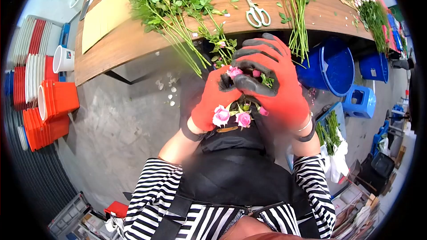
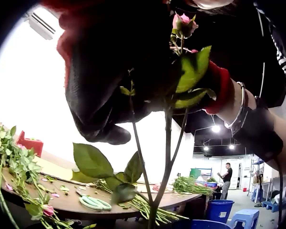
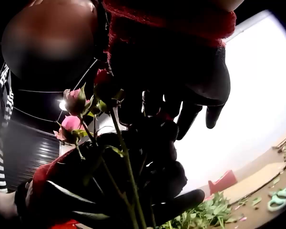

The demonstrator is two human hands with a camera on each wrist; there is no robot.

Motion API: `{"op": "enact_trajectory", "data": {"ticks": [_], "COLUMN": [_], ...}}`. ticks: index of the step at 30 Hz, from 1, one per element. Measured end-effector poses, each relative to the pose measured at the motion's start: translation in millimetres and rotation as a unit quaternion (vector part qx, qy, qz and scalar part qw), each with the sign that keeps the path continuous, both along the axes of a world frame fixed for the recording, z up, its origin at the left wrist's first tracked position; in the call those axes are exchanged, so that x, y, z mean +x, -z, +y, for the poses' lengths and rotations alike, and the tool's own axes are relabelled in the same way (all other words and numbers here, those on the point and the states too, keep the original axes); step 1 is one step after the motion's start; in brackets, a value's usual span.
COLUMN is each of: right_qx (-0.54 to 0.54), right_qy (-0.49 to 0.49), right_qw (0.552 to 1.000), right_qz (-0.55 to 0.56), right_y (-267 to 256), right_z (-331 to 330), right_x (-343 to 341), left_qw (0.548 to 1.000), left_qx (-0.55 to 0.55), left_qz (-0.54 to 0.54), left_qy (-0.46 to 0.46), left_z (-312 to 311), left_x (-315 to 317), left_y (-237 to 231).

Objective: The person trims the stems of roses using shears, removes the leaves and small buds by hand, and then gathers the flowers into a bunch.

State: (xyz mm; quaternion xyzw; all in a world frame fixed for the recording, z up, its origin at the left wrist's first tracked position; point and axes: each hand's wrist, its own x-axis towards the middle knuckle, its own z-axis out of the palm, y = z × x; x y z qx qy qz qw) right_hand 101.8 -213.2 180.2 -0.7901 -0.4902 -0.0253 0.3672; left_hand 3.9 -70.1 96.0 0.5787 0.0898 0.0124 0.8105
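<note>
Both hands wear red gloves with black-coated palms and fingers, close together in front of the apron. The left hand (image 1: 209, 100) grips the stems of a spray of pink roses (image 1: 243, 119), its fingers curled round them in the right wrist view. Several pink blooms hang toward the apron; another rose (image 1: 234, 72) shows between the hands. Over the spray arches the right hand (image 1: 287, 78), fingers spread and loosely bent, thumb near the left hand. In the left wrist view, a leafy, forked rose stem (image 2: 168, 157) runs down below the hands.
On the wooden table (image 1: 102, 64) ahead lie cut roses (image 1: 171, 0), green-handled scissors (image 1: 258, 17) and more stems (image 1: 299, 22). Blue buckets (image 1: 329, 69) and a blue stool (image 1: 359, 101) stand at the right. Orange buckets (image 1: 55, 100) are at the left; petals dot the floor.
</note>
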Motion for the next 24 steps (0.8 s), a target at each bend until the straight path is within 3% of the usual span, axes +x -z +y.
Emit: {"op": "enact_trajectory", "data": {"ticks": [1, 3, 10, 13, 16, 18, 21, 23, 24], "right_qx": [0.01, 0.028, 0.147, 0.219, 0.174, 0.113, 0.112, 0.114, 0.122], "right_qy": [0.005, 0.014, 0.009, 0.054, 0.082, 0.093, 0.145, 0.157, 0.157], "right_qw": [1.0, 0.999, 0.959, 0.851, 0.941, 0.979, 0.979, 0.973, 0.97], "right_qz": [0.014, 0.041, 0.244, 0.474, 0.277, 0.144, 0.09, 0.126, 0.137], "right_y": [5, 10, 25, 21, 35, 26, 31, 27, 25], "right_z": [0, 0, -2, -4, -6, -5, 1, 2, 3], "right_x": [2, 7, 2, -9, -10, -14, -22, -27, -28], "left_qw": [1.0, 0.99, 0.987, 0.957, 0.917, 0.897, 0.866, 0.839, 0.851], "left_qx": [0.004, 0.114, 0.094, 0.206, 0.302, 0.342, 0.394, 0.432, 0.41], "left_qz": [-0.011, -0.057, -0.074, -0.101, -0.129, -0.14, -0.158, -0.177, -0.183], "left_qy": [0.023, -0.068, -0.105, -0.177, -0.226, -0.242, -0.264, -0.279, -0.274], "left_z": [2, -4, 1, -2, -3, -5, -8, -9, -9], "left_x": [0, 1, -3, -3, -1, 1, 2, 1, 1], "left_y": [-2, -3, -25, -23, -16, -15, -16, -14, -19]}}
